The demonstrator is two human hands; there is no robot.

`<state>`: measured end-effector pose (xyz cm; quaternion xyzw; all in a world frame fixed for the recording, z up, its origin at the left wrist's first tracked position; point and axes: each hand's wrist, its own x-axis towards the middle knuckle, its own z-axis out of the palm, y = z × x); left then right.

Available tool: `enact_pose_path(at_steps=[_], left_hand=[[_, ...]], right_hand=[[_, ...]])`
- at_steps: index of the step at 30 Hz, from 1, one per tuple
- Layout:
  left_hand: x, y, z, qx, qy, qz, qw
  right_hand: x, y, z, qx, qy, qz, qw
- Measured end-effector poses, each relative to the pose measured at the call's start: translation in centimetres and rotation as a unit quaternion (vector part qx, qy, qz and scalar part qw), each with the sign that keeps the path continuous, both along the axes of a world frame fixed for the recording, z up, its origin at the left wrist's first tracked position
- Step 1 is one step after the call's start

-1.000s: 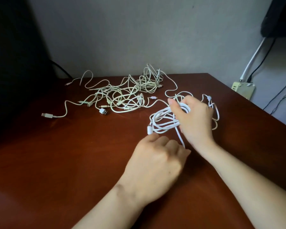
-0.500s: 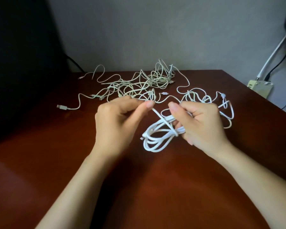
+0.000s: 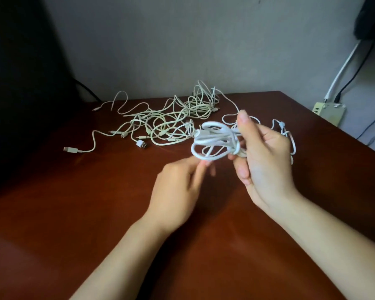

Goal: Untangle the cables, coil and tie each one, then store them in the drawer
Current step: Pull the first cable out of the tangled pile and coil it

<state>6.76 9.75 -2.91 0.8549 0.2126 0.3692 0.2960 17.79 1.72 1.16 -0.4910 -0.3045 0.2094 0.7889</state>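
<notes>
**Obscured or indistinct.**
- Left hand (image 3: 178,187): the fingertips are blurred. The thumb and forefinger meet at the lowest loop of the coil (image 3: 214,141), but I cannot tell whether they pinch a strand.
- The right side of the coil is covered by the right hand (image 3: 262,156), and its wrapped middle shows only in part.
- Loose cable (image 3: 290,139): lies behind the right hand, with only its loops showing past the knuckles.
- Dark mass (image 3: 20,83) at the left: no detail can be read.
- Dark object (image 3: 372,16) at the top right: cut by the frame edge.

**Materials and shapes.**
- Table (image 3: 74,213): reddish-brown wood, smooth with a dull sheen. Its far right corner is in view.
- Wall (image 3: 182,40): plain grey, matt.
- Tangle (image 3: 171,124): thin off-white cables in overlapping loops, lying on the table towards its far edge.
- Two ends trail out of the tangle to the left. One is a flat plug (image 3: 70,149) and the other a metal USB plug (image 3: 142,145).
- Socket box (image 3: 329,112): cream, rectangular, beyond the table's right edge. White and black cords (image 3: 342,68) rise from it.

**Task item.**
- The coil is a smooth white round cable gathered into several oval loops. One turn is cinched round its middle.
- It is held in the air above the table, in front of the tangle.
- The right hand grips it at the cinched part, with fingers curled round the bundle and the thumb upright above it.
</notes>
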Motion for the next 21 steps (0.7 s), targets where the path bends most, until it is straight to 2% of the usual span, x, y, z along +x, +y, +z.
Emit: enact_pose_path(at_steps=[2, 5, 7, 8, 10, 13, 16, 18, 21], left_hand=[[0.4, -1.3, 0.0, 0.054, 0.046, 0.007, 0.997], [0.9, -3.0, 0.1, 0.194, 0.079, 0.054, 0.976], [1.1, -3.7, -0.1, 0.238, 0.097, 0.071, 0.964], [1.2, -3.8, -0.2, 0.255, 0.107, 0.080, 0.958], [1.1, -3.8, -0.3, 0.277, 0.130, 0.092, 0.948], [0.6, -3.8, 0.0, 0.305, 0.145, 0.106, 0.935], [0.0, -4.0, 1.0, 0.326, 0.137, 0.091, 0.931], [-0.5, -3.6, 1.9, 0.313, 0.129, 0.095, 0.936], [-1.4, -2.4, 3.1, 0.225, 0.112, 0.114, 0.961]], right_hand=[[0.4, 0.2, -0.2, 0.003, 0.010, -0.034, 0.999], [1.1, 0.5, -0.5, -0.005, -0.013, -0.084, 0.996], [1.4, 0.8, -0.9, -0.023, -0.058, -0.120, 0.991], [1.5, 0.9, -1.3, -0.035, -0.112, -0.145, 0.982], [1.8, 1.0, -1.9, -0.054, -0.274, -0.203, 0.939], [3.0, 1.4, -2.6, -0.039, -0.480, -0.271, 0.833], [4.9, 2.0, -2.8, -0.033, -0.550, -0.290, 0.782], [5.7, 2.0, -3.0, -0.038, -0.569, -0.287, 0.770], [5.6, 1.7, -2.7, -0.019, -0.579, -0.265, 0.771]])
